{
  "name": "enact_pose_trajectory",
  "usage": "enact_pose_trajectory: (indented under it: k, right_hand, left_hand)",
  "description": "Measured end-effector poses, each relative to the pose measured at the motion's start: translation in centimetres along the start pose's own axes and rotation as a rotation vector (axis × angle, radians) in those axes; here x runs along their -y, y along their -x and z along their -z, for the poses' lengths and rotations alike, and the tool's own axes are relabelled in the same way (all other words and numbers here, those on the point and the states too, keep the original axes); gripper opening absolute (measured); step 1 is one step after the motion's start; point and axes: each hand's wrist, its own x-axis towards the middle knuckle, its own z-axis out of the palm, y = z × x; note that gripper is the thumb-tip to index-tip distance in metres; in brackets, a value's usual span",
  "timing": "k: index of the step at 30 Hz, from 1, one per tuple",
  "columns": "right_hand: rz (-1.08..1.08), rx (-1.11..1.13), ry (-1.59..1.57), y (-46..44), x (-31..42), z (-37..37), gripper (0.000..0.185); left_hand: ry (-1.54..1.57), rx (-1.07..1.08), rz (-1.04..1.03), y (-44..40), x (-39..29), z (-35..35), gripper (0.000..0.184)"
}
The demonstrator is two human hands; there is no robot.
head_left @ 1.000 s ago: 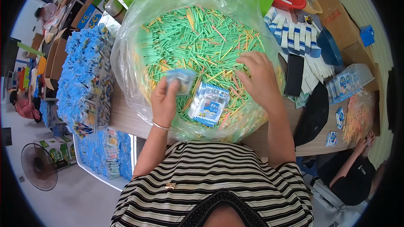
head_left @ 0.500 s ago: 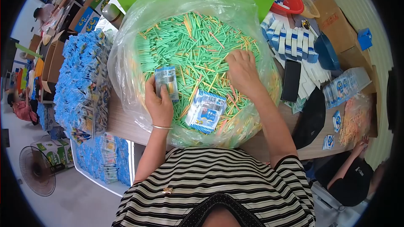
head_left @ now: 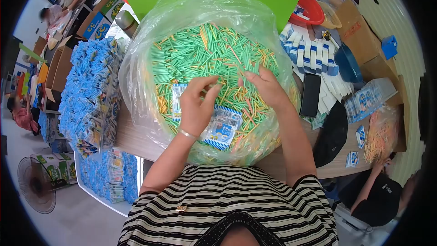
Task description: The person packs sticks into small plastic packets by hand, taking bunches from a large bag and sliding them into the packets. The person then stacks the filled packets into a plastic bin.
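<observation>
A large clear plastic bag (head_left: 141, 41) lies wide open before me, full of thin green, yellow and pink sticks (head_left: 191, 45). My left hand (head_left: 198, 105) hovers over them, thumb and fingers curved with a gap between. Beside it, partly covered by that hand, a small blue-and-white printed packet (head_left: 177, 98) rests on the sticks. Below its fingers lies a second, larger blue-and-white packet (head_left: 224, 127). My right hand (head_left: 266, 86) is closed, pinching a few green sticks (head_left: 245, 74) between thumb and fingers above the pile.
Stacked blue packets (head_left: 88, 95) stand on the left, with a white bin (head_left: 141, 177) of more below. At right are a black phone (head_left: 310, 94), white-and-blue folded packaging (head_left: 314, 57), a blue basin (head_left: 348, 59) and a red basin (head_left: 314, 16). Other people work around.
My left hand has let go of the small packet, which now lies on the sticks, and moved right. My right hand has lifted from the pile, moving towards me with green sticks.
</observation>
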Motion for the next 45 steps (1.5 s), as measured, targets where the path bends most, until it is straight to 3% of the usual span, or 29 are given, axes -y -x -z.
enact_pose_trajectory:
  k: [3,6,11,16,19,23,26,27,30,35,39,43,45]
  right_hand:
    - [-0.036,0.091,-0.071,-0.1,0.4,-0.9,0.024]
    - [-0.088,0.170,-0.127,-0.3,-0.4,-1.6,0.026]
    - [-0.179,0.145,-0.018,-0.3,-0.4,-1.0,0.027]
    - [0.002,-0.088,-0.093,-0.5,-0.6,-1.8,0.029]
    - [0.044,-0.260,0.038,-0.7,-0.8,-1.7,0.030]
    - [0.095,-0.376,0.014,-0.5,0.4,-1.2,0.028]
    - [0.296,-0.233,-0.458,-0.4,1.6,-3.7,0.023]
    - [0.295,-0.228,-0.461,-0.2,1.6,-4.5,0.023]
    - [0.185,-0.421,-0.307,0.5,1.6,-6.1,0.017]
    - [0.169,-0.438,-0.061,1.2,1.9,-6.2,0.015]
    - [0.365,-0.505,-0.002,0.3,0.3,-6.5,0.020]
    - [0.187,-0.501,0.040,0.7,0.8,-6.0,0.023]
    - [0.086,-0.459,-0.024,0.2,1.1,-4.4,0.031]
  left_hand:
    - [0.161,0.018,0.019,-2.5,0.3,-2.5,0.024]
    - [0.627,0.150,0.376,-4.1,-0.1,-3.7,0.019]
    - [0.687,0.205,0.369,-5.1,1.0,-3.8,0.015]
    - [0.592,0.213,0.451,-5.5,1.7,-3.2,0.012]
    - [0.421,0.240,0.454,-5.6,1.4,-2.8,0.018]
    - [0.771,0.103,0.443,-3.1,-1.1,-4.2,0.036]
    - [1.022,-0.027,0.445,-1.2,-2.4,-4.9,0.050]
    - [1.019,-0.032,0.445,-0.9,-2.5,-5.1,0.050]
    - [1.492,0.144,0.686,-0.4,-2.5,-5.7,0.059]
    - [1.537,0.140,0.747,0.4,-1.7,-5.9,0.059]
    - [1.508,0.110,0.712,0.4,-1.9,-5.9,0.058]
    - [1.488,0.102,0.661,0.4,-1.6,-5.9,0.059]
    - [1.273,-0.040,0.624,0.0,-1.4,-5.2,0.058]
